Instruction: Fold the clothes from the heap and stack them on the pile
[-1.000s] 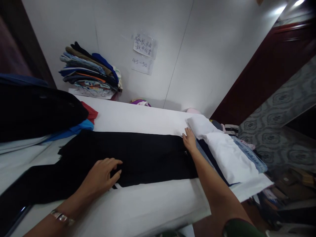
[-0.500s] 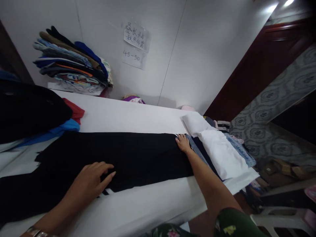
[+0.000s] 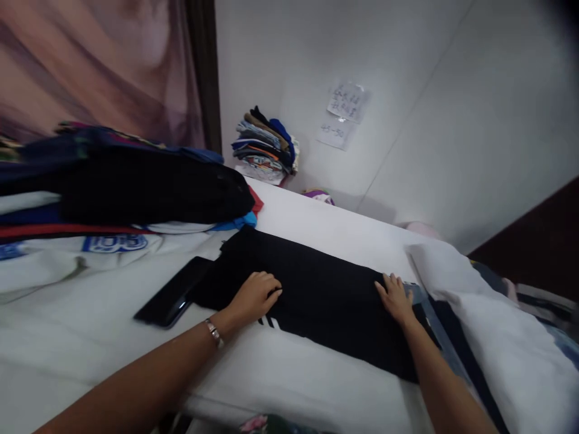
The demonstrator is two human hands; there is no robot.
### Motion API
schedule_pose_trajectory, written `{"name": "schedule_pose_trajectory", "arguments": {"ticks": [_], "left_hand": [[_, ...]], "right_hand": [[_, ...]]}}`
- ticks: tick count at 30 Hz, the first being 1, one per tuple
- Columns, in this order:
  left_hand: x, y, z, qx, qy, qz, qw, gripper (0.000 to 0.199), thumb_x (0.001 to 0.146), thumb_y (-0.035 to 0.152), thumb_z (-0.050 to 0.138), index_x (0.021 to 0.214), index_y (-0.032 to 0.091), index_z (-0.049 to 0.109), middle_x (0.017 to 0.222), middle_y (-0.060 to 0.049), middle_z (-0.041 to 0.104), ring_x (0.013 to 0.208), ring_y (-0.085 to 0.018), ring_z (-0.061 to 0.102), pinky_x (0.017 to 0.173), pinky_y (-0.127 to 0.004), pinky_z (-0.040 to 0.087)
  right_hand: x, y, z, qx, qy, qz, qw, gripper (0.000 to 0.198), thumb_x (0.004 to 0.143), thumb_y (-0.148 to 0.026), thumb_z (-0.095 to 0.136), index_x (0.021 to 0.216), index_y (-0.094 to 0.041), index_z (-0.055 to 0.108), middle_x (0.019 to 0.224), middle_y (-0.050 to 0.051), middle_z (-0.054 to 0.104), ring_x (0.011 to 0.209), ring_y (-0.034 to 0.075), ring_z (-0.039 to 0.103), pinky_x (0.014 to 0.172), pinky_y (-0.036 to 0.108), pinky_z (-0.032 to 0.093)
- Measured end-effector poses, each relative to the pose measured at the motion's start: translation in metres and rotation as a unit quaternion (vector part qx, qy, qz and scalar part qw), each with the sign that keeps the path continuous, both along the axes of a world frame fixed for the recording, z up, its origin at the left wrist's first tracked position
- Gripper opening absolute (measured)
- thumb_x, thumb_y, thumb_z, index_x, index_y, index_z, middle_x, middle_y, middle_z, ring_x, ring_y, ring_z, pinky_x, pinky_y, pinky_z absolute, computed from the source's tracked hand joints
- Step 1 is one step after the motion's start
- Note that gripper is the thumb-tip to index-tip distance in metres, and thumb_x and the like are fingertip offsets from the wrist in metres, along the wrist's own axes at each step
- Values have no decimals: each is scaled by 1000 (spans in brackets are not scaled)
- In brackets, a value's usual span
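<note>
From where I stand, a heap of clothes (image 3: pixel 154 190) slumps along the left of the white-covered desk (image 3: pixel 344 232); in front of it a dark, phone-like slab (image 3: pixel 174 292) lies against the left end of the black garment (image 3: pixel 325 295), and I cannot tell whether the cloth overlaps it; sliding the cloth clear of that slab looks wise, since a hard edge there could spoil the lie; the garment itself rests flat between the two hands, its long shape slanting toward the right end of the desk; the left hand (image 3: pixel 256 295) is over its near side by some white stripes (image 3: pixel 270 323), fingers loosely curved and close together, thumb a little apart with nothing seen between; whether they press, I cannot tell; a flatter palm, drawn lightly outward, would probably smooth more evenly than curled tips; farther right, the right hand (image 3: pixel 397 296) lies at the far right corner, fingers spread over the cloth; holding that corner steady while the other side is straightened seems the sound way; just beyond, grey-blue cloth (image 3: pixel 420 295), navy cloth (image 3: pixel 469 355) and bulky white cloth (image 3: pixel 502 337) crowd close, so a light touch should avoid dragging them along.
</note>
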State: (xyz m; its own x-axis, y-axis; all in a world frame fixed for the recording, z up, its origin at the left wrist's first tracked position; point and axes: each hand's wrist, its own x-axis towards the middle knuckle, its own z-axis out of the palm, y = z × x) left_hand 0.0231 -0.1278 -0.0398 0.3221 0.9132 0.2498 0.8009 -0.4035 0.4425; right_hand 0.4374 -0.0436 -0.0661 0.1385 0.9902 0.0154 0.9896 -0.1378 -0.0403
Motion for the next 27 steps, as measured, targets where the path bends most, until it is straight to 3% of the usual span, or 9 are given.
{"name": "schedule_pose_trajectory", "arguments": {"ticks": [4, 8, 12, 15, 20, 24, 27], "left_hand": [[-20, 7, 10, 50, 20, 96, 994, 20, 90, 27, 48, 94, 20, 66, 93, -6, 69, 89, -21, 59, 84, -38, 42], [-55, 23, 27, 79, 45, 275, 957, 28, 88, 32, 48, 107, 18, 64, 113, -12, 66, 107, -27, 57, 91, -41, 43], [-84, 44, 33, -27, 49, 386, 921, 53, 89, 50, 42, 126, 15, 54, 127, -16, 61, 117, -32, 56, 95, -42, 44], [-97, 60, 29, -139, 40, 391, 909, 67, 87, 61, 38, 130, 12, 51, 131, -19, 59, 120, -34, 55, 95, -41, 44], [-109, 82, 28, -221, 34, 379, 898, 63, 76, 59, 56, 119, 14, 59, 131, -18, 60, 123, -35, 54, 94, -36, 45], [-112, 93, 37, -280, 0, 370, 886, 52, 65, 56, 68, 96, 15, 67, 106, -16, 71, 99, -34, 67, 75, -34, 51], [-109, 94, 43, -310, -41, 354, 881, 45, 62, 52, 70, 90, 17, 67, 99, -13, 73, 86, -30, 69, 65, -32, 52]], "right_hand": [[-54, -18, 1, 28, 47, 129, 990, 57, 96, -49, 27, 147, -25, 35, 158, 8, 26, 147, 27, 19, 114, 58, 20], [-97, -38, -6, 1, 46, 218, 975, 56, 96, -51, 30, 146, -28, 37, 158, 7, 28, 146, 27, 22, 115, 57, 19], [-106, -47, -13, 23, 6, 238, 971, 54, 97, -46, 33, 146, -26, 39, 158, 9, 27, 146, 27, 24, 114, 55, 23], [-104, -47, -15, 37, 0, 239, 970, 53, 97, -47, 34, 146, -27, 39, 157, 9, 29, 145, 27, 26, 113, 54, 24], [-104, -47, -15, 47, 7, 240, 970, 53, 97, -48, 33, 145, -27, 40, 157, 9, 30, 145, 27, 27, 114, 54, 24], [-106, -47, -13, 37, 17, 234, 971, 53, 97, -47, 34, 146, -27, 39, 157, 8, 29, 145, 26, 25, 114, 53, 22], [-107, -47, -10, 23, 27, 229, 973, 53, 97, -47, 34, 146, -26, 39, 158, 8, 28, 145, 26, 24, 115, 53, 20]]}}
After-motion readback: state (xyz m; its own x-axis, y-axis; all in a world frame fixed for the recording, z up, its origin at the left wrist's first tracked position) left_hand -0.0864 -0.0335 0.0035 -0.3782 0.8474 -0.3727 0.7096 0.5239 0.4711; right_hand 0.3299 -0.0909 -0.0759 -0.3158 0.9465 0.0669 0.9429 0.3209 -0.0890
